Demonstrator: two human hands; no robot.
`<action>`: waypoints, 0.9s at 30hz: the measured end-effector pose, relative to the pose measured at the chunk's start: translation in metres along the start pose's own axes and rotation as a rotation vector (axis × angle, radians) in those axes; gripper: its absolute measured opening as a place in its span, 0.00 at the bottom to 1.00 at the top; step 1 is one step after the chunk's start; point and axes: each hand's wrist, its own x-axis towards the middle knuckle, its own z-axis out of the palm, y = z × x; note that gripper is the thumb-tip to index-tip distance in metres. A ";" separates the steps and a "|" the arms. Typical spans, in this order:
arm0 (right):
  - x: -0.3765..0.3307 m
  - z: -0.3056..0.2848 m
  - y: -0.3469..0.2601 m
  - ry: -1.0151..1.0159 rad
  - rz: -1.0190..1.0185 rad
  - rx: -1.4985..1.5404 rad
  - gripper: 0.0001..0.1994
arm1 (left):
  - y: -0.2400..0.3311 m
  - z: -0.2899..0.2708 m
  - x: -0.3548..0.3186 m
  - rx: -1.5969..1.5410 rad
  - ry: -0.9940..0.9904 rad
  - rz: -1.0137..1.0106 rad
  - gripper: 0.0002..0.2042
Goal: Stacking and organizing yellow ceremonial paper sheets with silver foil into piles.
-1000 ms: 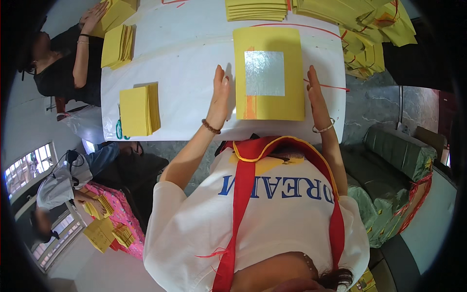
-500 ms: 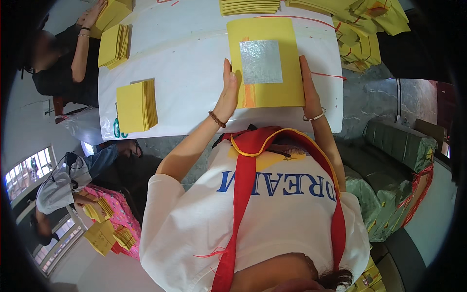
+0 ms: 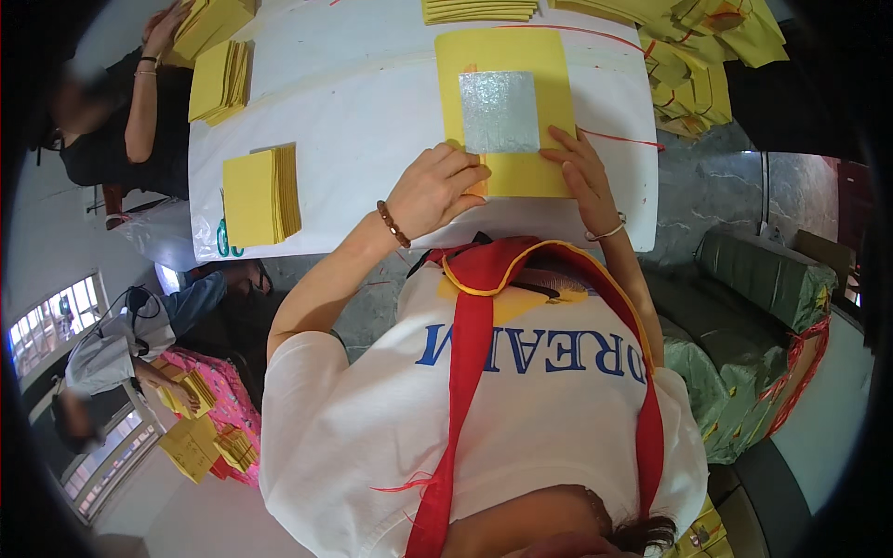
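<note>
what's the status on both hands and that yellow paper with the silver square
Left hand on lower left of yellow rectangular paper; right hand on its lower right. Paper on white table. Thin red strand to its right.

The patch (image 3: 498,112) lies on paper (image 3: 549,56) on the table (image 3: 363,121), right of scissors (image 3: 222,226).

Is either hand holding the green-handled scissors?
No, the left hand and right hand rest on yellow paper, while the scissors lie apart.
</note>
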 end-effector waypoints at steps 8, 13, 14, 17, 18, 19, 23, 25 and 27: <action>0.005 -0.004 -0.008 0.042 0.051 0.157 0.21 | -0.012 -0.017 0.015 -0.346 -0.183 -0.191 0.07; 0.006 -0.005 -0.008 0.033 0.053 0.176 0.21 | -0.020 -0.022 0.021 -0.373 -0.295 -0.226 0.07; 0.006 -0.005 -0.008 0.026 0.052 0.188 0.21 | -0.023 -0.023 0.022 -0.396 -0.337 -0.255 0.07; 0.006 -0.007 -0.007 0.016 0.076 0.216 0.21 | -0.031 -0.021 0.024 -0.471 -0.367 -0.287 0.07; 0.006 -0.008 -0.006 0.017 0.075 0.216 0.21 | -0.033 -0.021 0.025 -0.524 -0.354 -0.293 0.08; 0.006 -0.009 -0.006 0.007 0.077 0.222 0.21 | -0.034 -0.021 0.026 -0.523 -0.354 -0.292 0.08; 0.006 -0.008 -0.004 -0.002 0.089 0.256 0.23 | -0.041 -0.024 0.032 -0.635 -0.450 -0.388 0.08; 0.006 -0.007 -0.002 -0.003 0.085 0.262 0.23 | -0.042 -0.025 0.034 -0.655 -0.490 -0.412 0.08; 0.005 -0.007 0.000 -0.006 0.081 0.268 0.23 | -0.042 -0.026 0.037 -0.672 -0.523 -0.446 0.08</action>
